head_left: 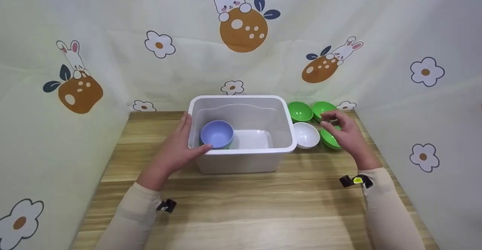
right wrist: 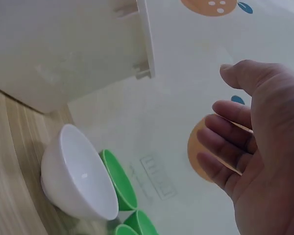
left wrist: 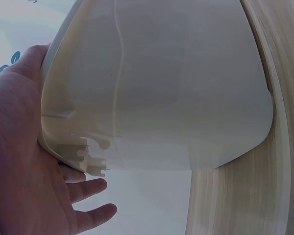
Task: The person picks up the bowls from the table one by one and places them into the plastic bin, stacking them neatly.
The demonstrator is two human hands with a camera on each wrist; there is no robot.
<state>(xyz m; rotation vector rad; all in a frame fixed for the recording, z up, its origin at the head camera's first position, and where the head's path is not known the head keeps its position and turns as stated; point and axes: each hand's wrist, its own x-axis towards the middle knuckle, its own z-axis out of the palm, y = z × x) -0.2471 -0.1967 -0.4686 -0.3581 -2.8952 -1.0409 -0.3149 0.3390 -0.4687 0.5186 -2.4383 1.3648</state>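
Observation:
My left hand [head_left: 174,148] rests on the left front corner of a white plastic bin [head_left: 244,162], thumb over the front rim. In the left wrist view, its fingers extend fairly straight beside the bin's rim. Inside the bin, at the left, a blue bowl [head_left: 217,134] sits upright, with a bit of green showing beneath it. Raised over a green bowl [head_left: 331,140] at the right, my right hand [head_left: 347,135] is loosely bent and holds nothing. A white bowl [right wrist: 81,174] stands upright against the bin's right side, below that hand.
Behind the white bowl are two more green bowls, one at the back left [head_left: 300,111] and another at the back right [head_left: 322,109], partly behind my right hand. A patterned cloth [head_left: 263,73] encloses the wooden table [head_left: 241,208] at the back and both sides.

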